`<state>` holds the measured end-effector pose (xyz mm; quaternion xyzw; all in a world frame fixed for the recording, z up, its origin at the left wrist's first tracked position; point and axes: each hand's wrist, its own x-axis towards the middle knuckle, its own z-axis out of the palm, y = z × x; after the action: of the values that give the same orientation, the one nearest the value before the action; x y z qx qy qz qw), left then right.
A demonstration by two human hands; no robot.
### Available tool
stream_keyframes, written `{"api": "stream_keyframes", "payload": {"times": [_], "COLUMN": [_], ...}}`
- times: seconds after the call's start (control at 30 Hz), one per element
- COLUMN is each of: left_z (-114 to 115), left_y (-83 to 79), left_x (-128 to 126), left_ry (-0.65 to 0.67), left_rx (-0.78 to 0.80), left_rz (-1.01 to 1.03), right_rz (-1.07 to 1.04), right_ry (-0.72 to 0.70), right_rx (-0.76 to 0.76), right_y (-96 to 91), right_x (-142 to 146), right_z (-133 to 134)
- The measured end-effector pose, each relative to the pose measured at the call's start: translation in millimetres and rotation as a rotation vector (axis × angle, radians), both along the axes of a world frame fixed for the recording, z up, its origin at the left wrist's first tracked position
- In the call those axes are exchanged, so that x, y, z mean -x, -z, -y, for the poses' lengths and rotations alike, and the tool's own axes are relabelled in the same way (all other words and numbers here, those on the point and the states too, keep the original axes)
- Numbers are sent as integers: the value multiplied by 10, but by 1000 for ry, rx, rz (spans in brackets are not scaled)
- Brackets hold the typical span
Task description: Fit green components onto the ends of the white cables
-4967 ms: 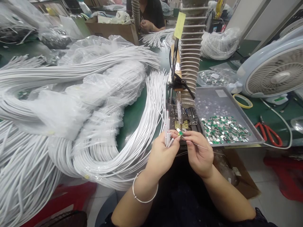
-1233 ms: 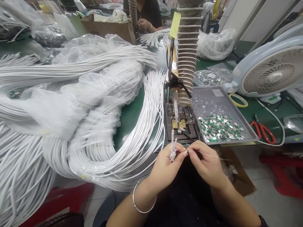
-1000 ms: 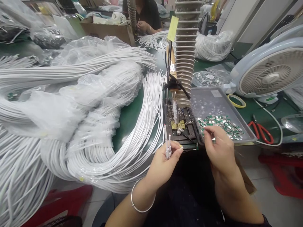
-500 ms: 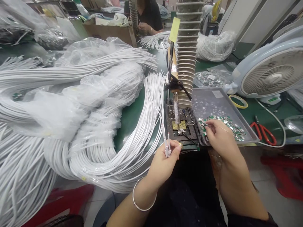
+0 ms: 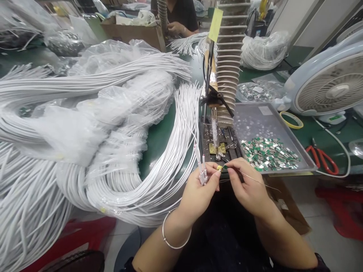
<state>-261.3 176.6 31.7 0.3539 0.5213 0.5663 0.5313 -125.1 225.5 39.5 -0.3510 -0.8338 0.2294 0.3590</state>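
Cables [image 5: 203, 166] rise from a closed left hand [image 5: 198, 192] as the right hand [image 5: 248, 187], over the gray tray [image 5: 249, 110] half a second ago, is back beside it with a small green piece [image 5: 225, 167].

Pinched between right thumb and fingers, the piece lies between the two hands, just beside a yellow bit [image 5: 219, 168] in the left fingertips; whether they touch is too small to tell. The left hand is also clamped around the cables. With the reach to the heap of pieces [image 5: 269, 155] over, the work appears to be two-handed again. A thin wire [image 5: 261, 183] trails from the right hand; a soldering iron [image 5: 214, 126] stands tip-down just beyond.
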Motion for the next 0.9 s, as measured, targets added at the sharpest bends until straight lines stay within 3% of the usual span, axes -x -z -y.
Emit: {"api": "stream_keyframes", "payload": {"times": [0.43,0.7,0.9], "left_z": [1,4,-33], "left_y": [-10,-21,-35], "left_x": [-19,-21,-18], "left_ry": [-1,-54,-68], "left_rx": [7,53,76], "left_rz": [19,54,45], "right_rz": [-79,-183,-350], "right_ry": [-1,30,86], "right_rx": [19,-165,-199], "right_y": [42,186,324], "right_x": [48,30,50], "right_z": [8,50,125]}}
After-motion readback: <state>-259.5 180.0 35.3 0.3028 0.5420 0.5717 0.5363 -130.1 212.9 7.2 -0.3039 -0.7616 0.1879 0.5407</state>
